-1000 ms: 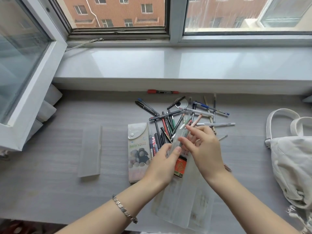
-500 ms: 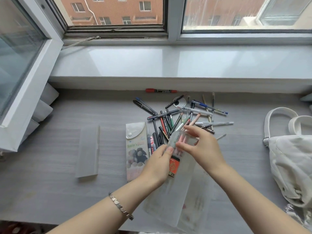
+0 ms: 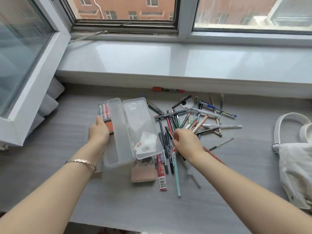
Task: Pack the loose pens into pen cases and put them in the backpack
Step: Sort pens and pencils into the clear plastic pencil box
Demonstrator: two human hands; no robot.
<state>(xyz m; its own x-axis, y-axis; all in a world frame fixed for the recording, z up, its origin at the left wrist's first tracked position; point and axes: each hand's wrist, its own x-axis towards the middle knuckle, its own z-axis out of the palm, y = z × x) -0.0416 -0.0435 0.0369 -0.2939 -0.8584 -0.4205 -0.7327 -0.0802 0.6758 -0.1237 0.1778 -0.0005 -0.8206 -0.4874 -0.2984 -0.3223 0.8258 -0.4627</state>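
Note:
A clear plastic pen case [image 3: 120, 137] lies open, its lid [image 3: 141, 122] spread to the right. Inside its left end are a few pink and green pens with an orange pack [image 3: 105, 114]. My left hand [image 3: 98, 133] grips the case's left edge. My right hand [image 3: 187, 142] is palm-down on the pile of loose pens [image 3: 190, 120], fingers curled among them; whether it holds one is hidden. A printed pen case [image 3: 143, 173] lies partly under the clear one. The white backpack [image 3: 297, 166] sits at the far right.
A red refill pack [image 3: 161, 173] and a teal pen [image 3: 176, 176] lie near the printed case. A red marker [image 3: 168, 89] rests against the window sill [image 3: 168, 61]. An open window sash [image 3: 33, 73] juts in on the left.
The clear case now lies open and further left, held by my left hand alone. My right hand has left the case and dropped onto the pen pile.

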